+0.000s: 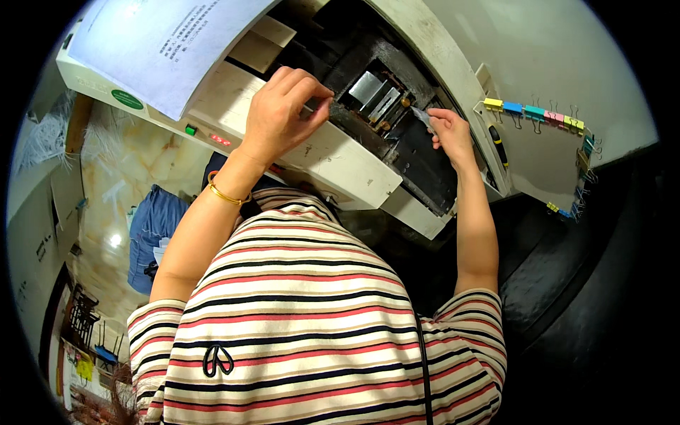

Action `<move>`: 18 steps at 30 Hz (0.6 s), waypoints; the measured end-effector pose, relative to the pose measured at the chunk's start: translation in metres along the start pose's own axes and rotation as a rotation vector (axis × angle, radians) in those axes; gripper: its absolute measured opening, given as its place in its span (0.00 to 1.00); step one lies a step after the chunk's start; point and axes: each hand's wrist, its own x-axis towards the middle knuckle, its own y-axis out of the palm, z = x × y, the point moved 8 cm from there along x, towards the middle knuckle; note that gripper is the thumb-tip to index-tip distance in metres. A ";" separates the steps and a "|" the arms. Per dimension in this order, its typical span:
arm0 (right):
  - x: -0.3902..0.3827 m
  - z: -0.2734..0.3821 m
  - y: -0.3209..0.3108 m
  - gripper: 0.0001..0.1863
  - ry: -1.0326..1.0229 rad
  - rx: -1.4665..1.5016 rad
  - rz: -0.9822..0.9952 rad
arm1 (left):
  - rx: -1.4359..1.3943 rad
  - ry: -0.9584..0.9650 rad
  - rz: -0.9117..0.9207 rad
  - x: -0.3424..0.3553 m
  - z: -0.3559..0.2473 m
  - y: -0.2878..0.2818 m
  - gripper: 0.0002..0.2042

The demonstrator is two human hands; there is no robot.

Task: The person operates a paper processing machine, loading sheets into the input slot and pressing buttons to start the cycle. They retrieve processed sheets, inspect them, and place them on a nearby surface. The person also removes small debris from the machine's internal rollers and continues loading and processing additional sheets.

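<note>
In front of me a white machine [312, 159] lies open, with a dark, stained interior. Inside it sits a metal block [382, 103] with shiny plates and brass-coloured fittings. My right hand [451, 137] reaches over the right part of the opening, fingers closed on a small crumpled grey scrap [423, 117] whose material I cannot make out. The scrap's tip points toward the fittings. Above the machine's near left edge hovers my left hand [287, 110], wrist bent, its fingers curled and thumb and forefinger pinched together. Whether anything is in that pinch is too small to see.
A printed paper sheet [163, 49] covers the machine's left top, near a green switch [190, 130] and a lit red display [220, 139]. To the right are a yellow-and-black cutter knife [499, 147] and coloured binder clips [535, 113]. A blue bag [157, 230] rests on the floor, lower left.
</note>
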 end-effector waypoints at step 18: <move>0.034 0.065 0.027 0.08 -0.459 -0.888 -0.087 | -0.065 0.019 -0.089 -0.002 0.004 -0.006 0.06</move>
